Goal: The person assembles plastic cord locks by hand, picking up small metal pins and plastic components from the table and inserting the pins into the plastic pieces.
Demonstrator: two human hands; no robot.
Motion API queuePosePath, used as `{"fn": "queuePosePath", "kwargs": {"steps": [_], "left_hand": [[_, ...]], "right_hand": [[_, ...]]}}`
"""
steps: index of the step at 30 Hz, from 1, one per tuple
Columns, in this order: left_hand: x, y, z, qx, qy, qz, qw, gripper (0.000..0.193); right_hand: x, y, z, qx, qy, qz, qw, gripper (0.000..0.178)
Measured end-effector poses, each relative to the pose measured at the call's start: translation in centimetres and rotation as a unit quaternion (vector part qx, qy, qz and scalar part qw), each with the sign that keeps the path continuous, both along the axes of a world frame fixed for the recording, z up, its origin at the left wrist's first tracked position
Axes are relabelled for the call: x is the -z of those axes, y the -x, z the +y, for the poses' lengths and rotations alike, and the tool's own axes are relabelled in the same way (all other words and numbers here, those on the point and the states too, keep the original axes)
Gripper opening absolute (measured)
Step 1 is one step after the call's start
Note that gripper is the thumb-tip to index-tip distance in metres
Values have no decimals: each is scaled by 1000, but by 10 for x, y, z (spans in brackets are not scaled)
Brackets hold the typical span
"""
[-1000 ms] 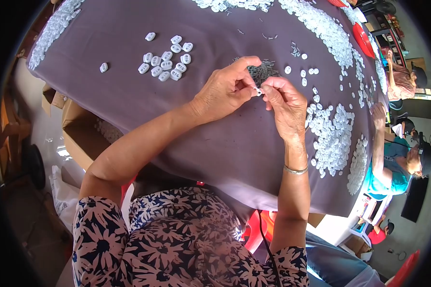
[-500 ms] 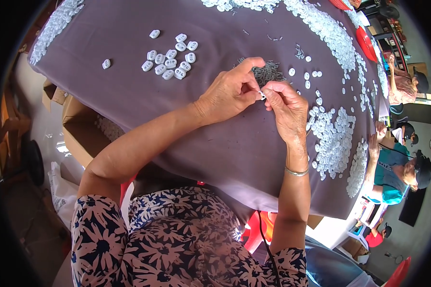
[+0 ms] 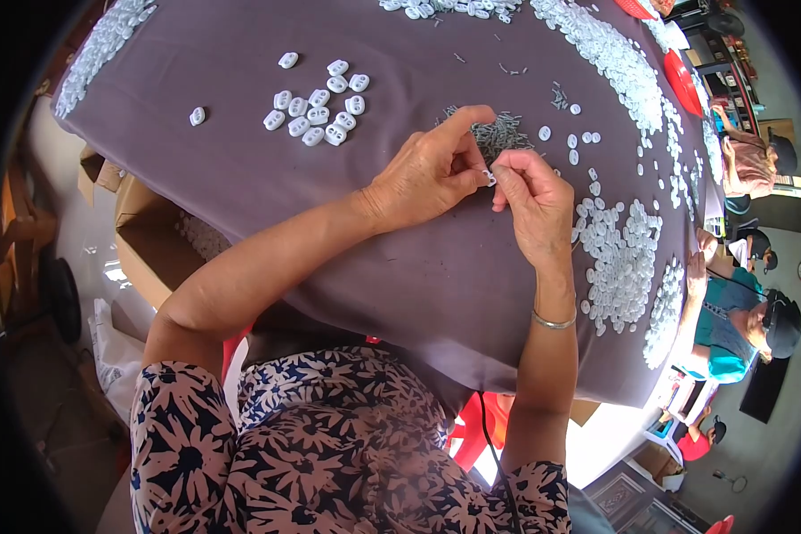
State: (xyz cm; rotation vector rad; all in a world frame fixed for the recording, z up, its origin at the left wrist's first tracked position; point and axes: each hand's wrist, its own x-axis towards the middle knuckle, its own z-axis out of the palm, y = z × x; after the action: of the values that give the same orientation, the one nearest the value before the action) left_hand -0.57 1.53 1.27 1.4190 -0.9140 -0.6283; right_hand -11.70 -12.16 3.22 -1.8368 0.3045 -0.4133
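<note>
Cardboard box (image 3: 138,262), brown and open-topped, at frame left just beside the edge of the purple-brown cloth-covered tabletop (image 3: 374,285); small whitish pieces (image 3: 201,237) loose inside. Round red plastic tray (image 3: 682,82) at upper right, contents can't be made out. Small white plastic piece (image 3: 489,178) is between the two hands, just above and right of frame centre. Left hand (image 3: 418,175): thumb and finger pinch its left side. Right hand (image 3: 540,205): thumb and forefinger drawn together at its right side; can't tell if they grip it or something smaller. Visible part slants down to the right; fingertips hide the rest, so long axis and facing not confirmed. Heap of slim grey pins (image 3: 500,133) just above the hands. White oval two-holed pieces (image 3: 318,115) clustered upper left of centre. Pile of white ovals (image 3: 621,267) right of the right hand.
</note>
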Motion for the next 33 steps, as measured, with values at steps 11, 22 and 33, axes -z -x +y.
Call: {"fn": "queuePosePath", "kwargs": {"steps": [11,22,33], "left_hand": [[2,2,0,-19,-13,-22,999,54],[6,-2,-3,-20,-16,-27,999,53],[15,-3,-7,-8,44,12,999,52]], "right_hand": [[-4,-2,7,8,135,33,990,4],[-4,-2,14,43,110,43,992,7],[-12,0,0,79,-42,66,994,26]]}}
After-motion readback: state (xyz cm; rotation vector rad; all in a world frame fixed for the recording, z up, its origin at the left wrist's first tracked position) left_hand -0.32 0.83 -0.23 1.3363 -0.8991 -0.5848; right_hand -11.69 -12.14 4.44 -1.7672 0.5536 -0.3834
